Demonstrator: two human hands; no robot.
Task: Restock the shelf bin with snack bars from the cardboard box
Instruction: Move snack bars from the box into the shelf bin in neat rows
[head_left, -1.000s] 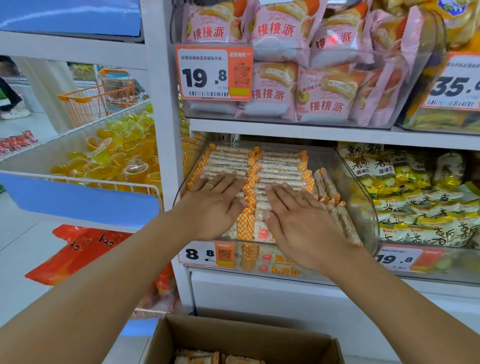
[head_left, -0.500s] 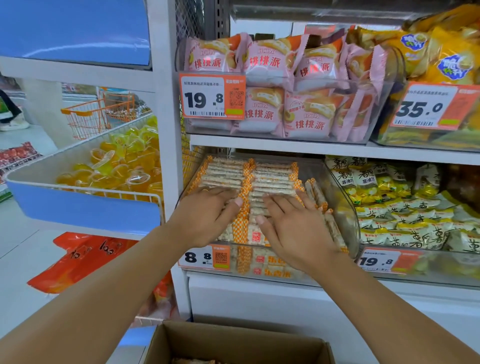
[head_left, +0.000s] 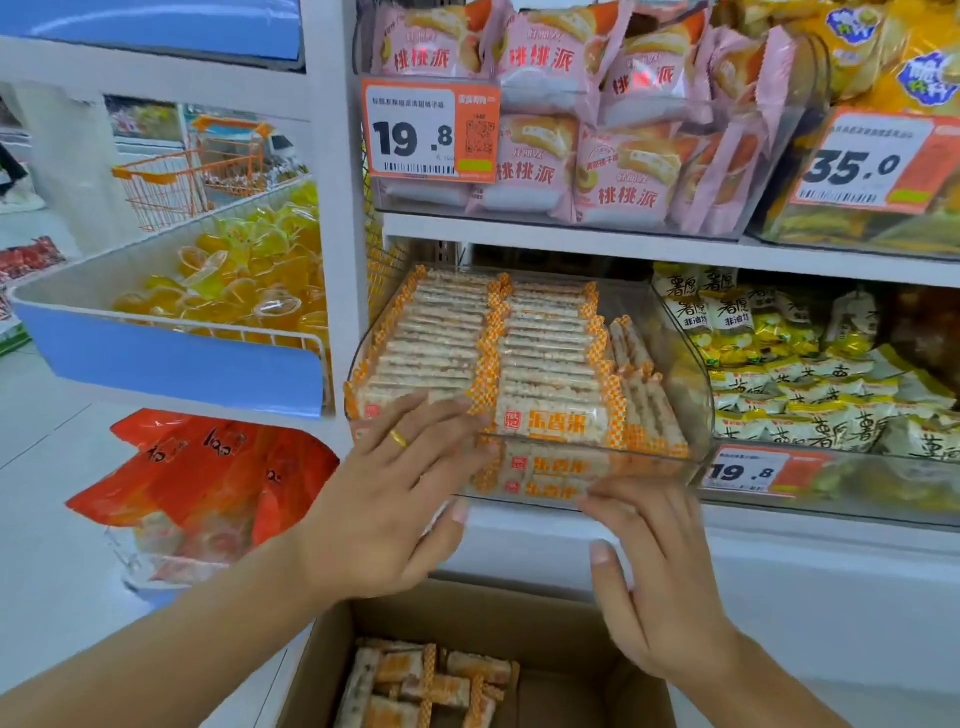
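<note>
Your left hand (head_left: 395, 499) lies against the near left corner of the clear shelf bin (head_left: 696, 364), fingers straight and fanned, their tips resting on the nearest snack bars (head_left: 550, 384) in the left-hand row; a gold ring (head_left: 399, 439) shows on one finger. Your right hand (head_left: 649, 566) sits lower, in front of the bin's near wall, fingers straight and slightly spread, holding nothing — whether the tips actually touch the plastic you cannot tell from here. Flat, open hands at the front edge suit squaring up the stock, not gripping it, and that seems to be the reason they are placed so: the bars lie crosswise in two tidy rows running from near to far, with a few more stood on edge along the right wall, filling the bin nearly to its rim. More bars lie loose in the open cardboard box (head_left: 582, 618) on the floor just below your wrists, so the restock looks well along but not finished. The bin rests on a white shelf (head_left: 779, 540), with a bin of yellow-and-white packets (head_left: 810, 384) to its right and pink pastry packs (head_left: 566, 124) on the shelf above, behind orange price tags (head_left: 431, 132). To the left, a wire basket with a blue front holds yellow jelly cups (head_left: 244, 280), red bags (head_left: 197, 467) lie below it, and an orange shopping cart (head_left: 171, 187) stands far off on a pale floor.
</note>
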